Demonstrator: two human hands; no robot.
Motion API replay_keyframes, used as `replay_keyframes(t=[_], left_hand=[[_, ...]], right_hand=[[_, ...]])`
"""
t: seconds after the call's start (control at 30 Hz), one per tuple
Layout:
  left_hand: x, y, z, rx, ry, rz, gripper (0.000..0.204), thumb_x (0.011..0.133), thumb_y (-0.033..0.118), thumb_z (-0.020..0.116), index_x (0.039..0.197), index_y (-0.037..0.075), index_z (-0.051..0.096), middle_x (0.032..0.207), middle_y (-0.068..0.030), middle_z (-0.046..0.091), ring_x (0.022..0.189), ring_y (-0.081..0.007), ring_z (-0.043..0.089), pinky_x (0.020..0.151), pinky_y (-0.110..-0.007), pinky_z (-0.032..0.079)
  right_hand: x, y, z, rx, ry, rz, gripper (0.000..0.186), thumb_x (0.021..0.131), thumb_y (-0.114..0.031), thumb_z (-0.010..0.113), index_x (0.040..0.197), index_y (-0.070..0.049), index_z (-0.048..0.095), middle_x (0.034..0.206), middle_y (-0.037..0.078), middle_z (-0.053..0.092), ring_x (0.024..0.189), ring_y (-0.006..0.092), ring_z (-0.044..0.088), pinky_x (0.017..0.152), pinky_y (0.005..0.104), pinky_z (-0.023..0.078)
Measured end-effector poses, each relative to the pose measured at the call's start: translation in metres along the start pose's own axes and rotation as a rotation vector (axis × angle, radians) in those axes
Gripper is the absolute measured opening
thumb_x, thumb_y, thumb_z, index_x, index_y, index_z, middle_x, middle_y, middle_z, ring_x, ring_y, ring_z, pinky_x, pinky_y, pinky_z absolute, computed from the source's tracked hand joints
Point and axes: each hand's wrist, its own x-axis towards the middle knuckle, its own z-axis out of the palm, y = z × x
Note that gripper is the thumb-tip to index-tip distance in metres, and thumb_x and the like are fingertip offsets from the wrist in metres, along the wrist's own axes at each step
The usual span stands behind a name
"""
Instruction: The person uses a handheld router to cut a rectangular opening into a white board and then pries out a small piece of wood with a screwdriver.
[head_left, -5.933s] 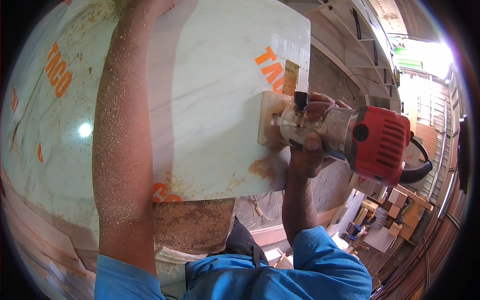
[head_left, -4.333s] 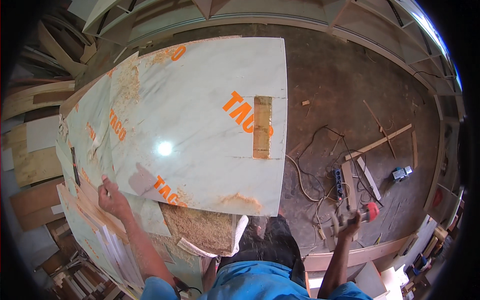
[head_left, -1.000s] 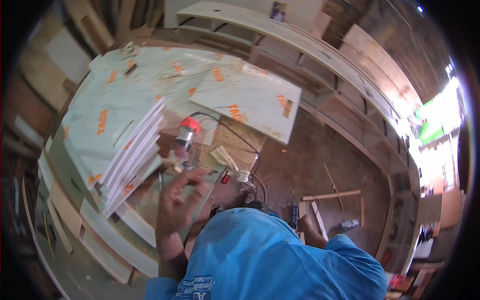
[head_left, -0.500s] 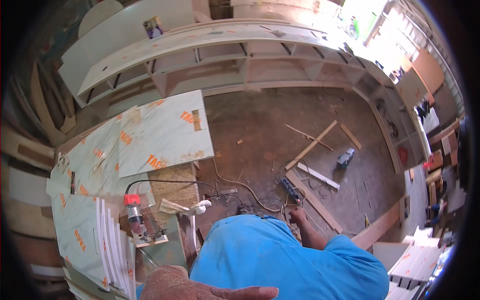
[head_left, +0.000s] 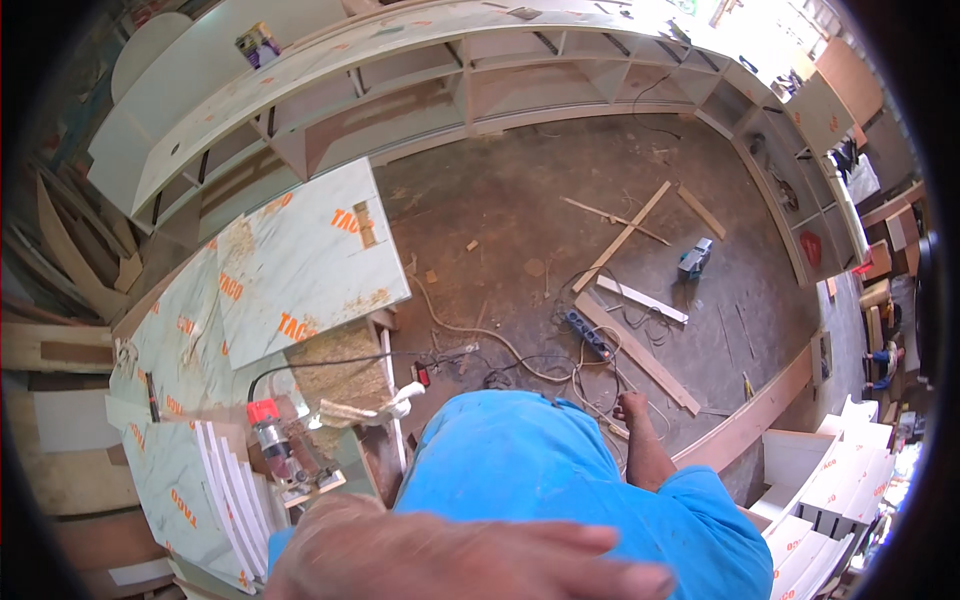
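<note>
The left hand [head_left: 470, 550] fills the lower edge of the view, very close to the camera, fingers stretched flat and together, released and grasping nothing. The right hand [head_left: 630, 405] hangs low beside the blue shirt, near the cables on the floor; it is small in the view and looks empty, though whether it is clenched or loose I cannot tell. Nearest the left hand, a red-topped router [head_left: 272, 445] stands upright on its base at the near edge of the counter [head_left: 345, 375], beside a stack of white panels [head_left: 225, 490] standing on edge. A sawdust-strewn patch of the counter lies just beyond it, and a large film-covered board [head_left: 300, 265] with orange markings rests across the far end. On the dirt floor [head_left: 520, 210] lie a power strip [head_left: 587, 335], loose wooden strips [head_left: 620, 238] and a small blue-grey tool [head_left: 695, 258]. Curved white shelving [head_left: 420, 60] rings the far side.
</note>
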Motion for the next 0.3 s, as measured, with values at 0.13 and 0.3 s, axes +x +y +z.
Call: replay_keyframes(t=[0.13, 0.3], left_hand=[[0.016, -0.047, 0.033, -0.419, -0.041, 0.234, 0.110, 0.090, 0.069, 0.060, 0.146, -0.021, 0.030, 0.140, -0.0461, 0.043, 0.125, -0.0526, 0.055, 0.105, -0.062, 0.043], [0.005, -0.009, 0.038, -0.757, -0.136, 0.259, 0.122, 0.088, 0.073, 0.060, 0.146, -0.026, 0.019, 0.145, -0.0473, 0.036, 0.138, -0.0520, 0.041, 0.112, -0.060, 0.036]], right_hand=[[-0.054, 0.052, -0.004, 0.066, 0.092, 0.071, 0.009, 0.085, -0.003, 0.056, 0.091, 0.003, 0.058, 0.071, 0.011, 0.055, 0.050, 0.0205, 0.053, 0.039, 0.0343, 0.046], [-0.088, 0.072, 0.022, -0.361, -0.047, -0.184, 0.019, 0.083, -0.005, 0.058, 0.099, 0.006, 0.063, 0.080, 0.016, 0.064, 0.059, 0.0261, 0.062, 0.050, 0.0431, 0.053]])
